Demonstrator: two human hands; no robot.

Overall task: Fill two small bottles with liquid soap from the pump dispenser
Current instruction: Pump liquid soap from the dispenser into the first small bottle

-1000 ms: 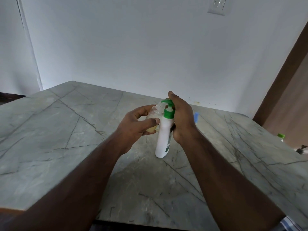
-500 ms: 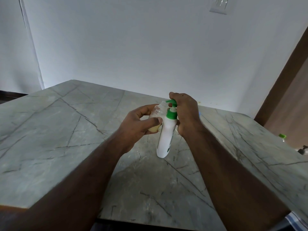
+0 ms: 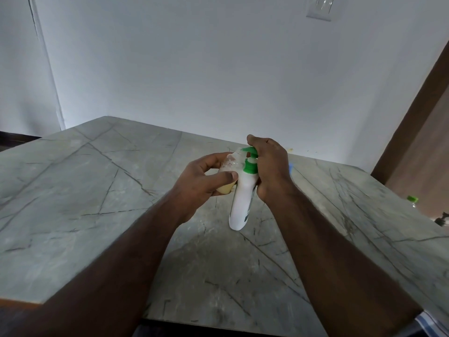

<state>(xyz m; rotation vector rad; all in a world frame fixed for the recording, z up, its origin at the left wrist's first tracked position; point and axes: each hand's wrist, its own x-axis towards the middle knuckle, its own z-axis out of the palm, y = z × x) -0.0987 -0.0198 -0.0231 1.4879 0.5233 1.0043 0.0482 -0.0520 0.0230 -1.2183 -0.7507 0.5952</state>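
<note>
A tall white pump dispenser (image 3: 241, 200) with a green pump head (image 3: 250, 158) stands on the grey marble table (image 3: 97, 190). My right hand (image 3: 268, 166) wraps its neck from the right, with a finger over the green head. My left hand (image 3: 202, 182) holds a small clear bottle (image 3: 228, 172) tilted against the green nozzle; yellowish liquid fills its lower part. The mouth of the small bottle sits right at the spout. A second small bottle is not visible, apart from a blue bit (image 3: 290, 167) behind my right hand.
A white wall runs behind the table, close to its far edge. At the far right, beyond the table's edge, a green-capped bottle (image 3: 412, 200) and a dark object (image 3: 441, 218) stand by a brown door frame (image 3: 413, 110).
The green pump head has risen a little since a second ago, and my right hand sits higher on it. The small bottle stays at the spout in my left hand.
</note>
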